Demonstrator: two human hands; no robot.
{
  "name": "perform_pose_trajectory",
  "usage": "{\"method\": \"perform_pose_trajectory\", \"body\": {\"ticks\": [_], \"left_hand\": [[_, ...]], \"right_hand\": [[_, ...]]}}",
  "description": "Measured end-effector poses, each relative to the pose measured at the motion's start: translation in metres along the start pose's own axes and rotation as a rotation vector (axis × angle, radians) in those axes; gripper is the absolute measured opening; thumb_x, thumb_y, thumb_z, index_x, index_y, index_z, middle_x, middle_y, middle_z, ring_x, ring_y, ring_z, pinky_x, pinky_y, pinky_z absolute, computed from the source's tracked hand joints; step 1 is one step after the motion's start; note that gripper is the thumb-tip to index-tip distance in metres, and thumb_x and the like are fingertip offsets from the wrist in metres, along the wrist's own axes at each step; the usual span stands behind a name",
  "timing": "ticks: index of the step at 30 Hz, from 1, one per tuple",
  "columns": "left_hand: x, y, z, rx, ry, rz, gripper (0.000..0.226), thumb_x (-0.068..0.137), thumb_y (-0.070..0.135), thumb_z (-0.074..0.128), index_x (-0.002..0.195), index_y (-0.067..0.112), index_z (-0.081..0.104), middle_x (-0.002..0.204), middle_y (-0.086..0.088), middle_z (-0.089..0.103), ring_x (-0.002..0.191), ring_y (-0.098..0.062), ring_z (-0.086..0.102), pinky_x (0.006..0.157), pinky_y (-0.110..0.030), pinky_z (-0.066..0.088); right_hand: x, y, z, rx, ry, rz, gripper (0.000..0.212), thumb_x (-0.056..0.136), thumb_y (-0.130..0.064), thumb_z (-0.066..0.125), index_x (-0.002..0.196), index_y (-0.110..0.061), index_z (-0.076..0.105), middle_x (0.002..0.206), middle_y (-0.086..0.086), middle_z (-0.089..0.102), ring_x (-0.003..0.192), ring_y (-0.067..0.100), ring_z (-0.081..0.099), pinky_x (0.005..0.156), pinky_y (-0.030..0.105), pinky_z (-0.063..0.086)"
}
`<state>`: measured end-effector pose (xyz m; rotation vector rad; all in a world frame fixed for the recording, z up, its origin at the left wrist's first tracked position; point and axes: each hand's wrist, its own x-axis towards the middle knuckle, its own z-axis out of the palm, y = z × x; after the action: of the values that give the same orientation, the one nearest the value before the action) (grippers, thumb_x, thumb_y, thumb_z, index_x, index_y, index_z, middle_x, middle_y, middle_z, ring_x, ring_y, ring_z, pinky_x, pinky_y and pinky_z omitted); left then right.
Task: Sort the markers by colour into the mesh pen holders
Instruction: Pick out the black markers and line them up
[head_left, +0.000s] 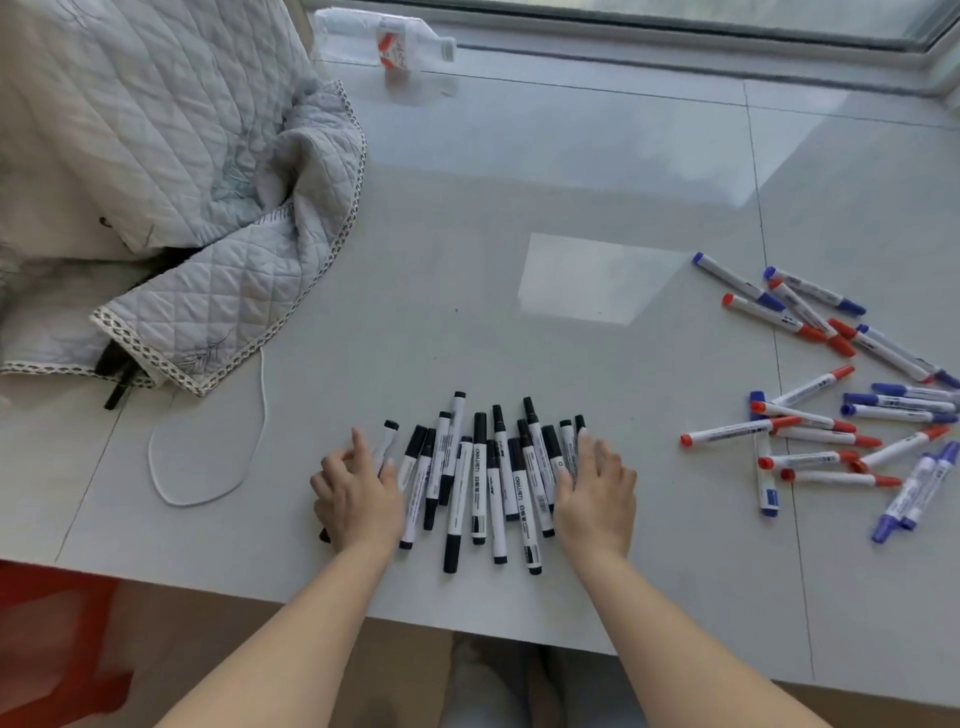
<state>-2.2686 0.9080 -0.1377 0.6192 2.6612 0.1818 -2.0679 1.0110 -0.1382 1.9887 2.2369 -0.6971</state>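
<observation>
Several black-capped white markers (480, 478) lie side by side in a row near the front edge of the pale tiled surface (519, 208). My left hand (358, 496) rests on the left end of the row, fingers loosely bent over a marker or two. At the right end my right hand (597, 491) lies flat with straight fingers against the outermost markers. A loose heap of red-capped and blue-capped markers (831, 415) is scattered at the right. No mesh pen holder is in view.
A quilted grey blanket (197, 208) is bunched at the left with a white cord (208, 467) looping out from it. A plastic bottle (384, 36) lies on its side at the back by the window frame. Something red (47, 623) sits below the front edge.
</observation>
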Motion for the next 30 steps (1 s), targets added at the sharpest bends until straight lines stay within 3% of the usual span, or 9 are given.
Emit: {"method": "perform_pose_trajectory", "body": {"ticks": [4,8,16,23,30], "left_hand": [[-0.011,0.005,0.006,-0.129,0.017,-0.012,0.061,0.093,0.042,0.041,0.147,0.025,0.019,0.137,-0.011,0.031,0.119,-0.031,0.029,0.096,-0.046,0.032],[-0.018,0.005,0.011,-0.136,0.023,0.073,0.06,0.091,0.045,0.044,0.145,0.032,0.022,0.139,-0.007,0.031,0.121,-0.028,0.029,0.097,-0.045,0.032],[-0.032,0.004,0.022,-0.033,-0.006,0.13,0.067,0.089,0.051,0.043,0.147,0.027,0.017,0.148,-0.008,0.021,0.127,-0.028,0.023,0.1,-0.045,0.028],[-0.037,0.002,0.024,0.041,-0.023,0.173,0.07,0.09,0.055,0.036,0.148,0.026,0.01,0.151,-0.009,0.015,0.131,-0.027,0.018,0.105,-0.044,0.024],[-0.036,0.009,0.006,-0.067,0.02,0.21,0.065,0.089,0.04,0.051,0.144,0.017,0.026,0.147,-0.016,0.025,0.133,-0.031,0.023,0.11,-0.044,0.023]], "right_hand": [[-0.015,-0.006,0.011,0.026,-0.051,-0.019,0.058,0.096,-0.042,0.031,0.148,-0.025,0.012,0.157,-0.003,0.006,0.141,0.02,0.007,0.113,0.038,0.016],[-0.024,-0.012,0.022,0.064,-0.065,-0.011,0.064,0.096,-0.048,0.028,0.148,-0.027,-0.003,0.157,-0.005,-0.012,0.143,0.012,-0.012,0.116,0.031,-0.003],[-0.04,-0.027,0.036,0.054,-0.013,0.071,0.065,0.096,-0.048,0.024,0.145,-0.025,-0.013,0.156,0.0,-0.017,0.143,0.015,-0.015,0.114,0.03,-0.007],[-0.05,-0.024,0.04,0.063,0.014,0.102,0.065,0.096,-0.045,0.026,0.145,-0.024,-0.011,0.157,0.002,-0.014,0.144,0.016,-0.012,0.111,0.027,-0.01],[-0.051,-0.022,0.025,0.081,-0.019,0.107,0.065,0.095,-0.047,0.027,0.148,-0.021,0.0,0.158,0.003,-0.008,0.144,0.019,-0.005,0.116,0.032,0.0]]}}
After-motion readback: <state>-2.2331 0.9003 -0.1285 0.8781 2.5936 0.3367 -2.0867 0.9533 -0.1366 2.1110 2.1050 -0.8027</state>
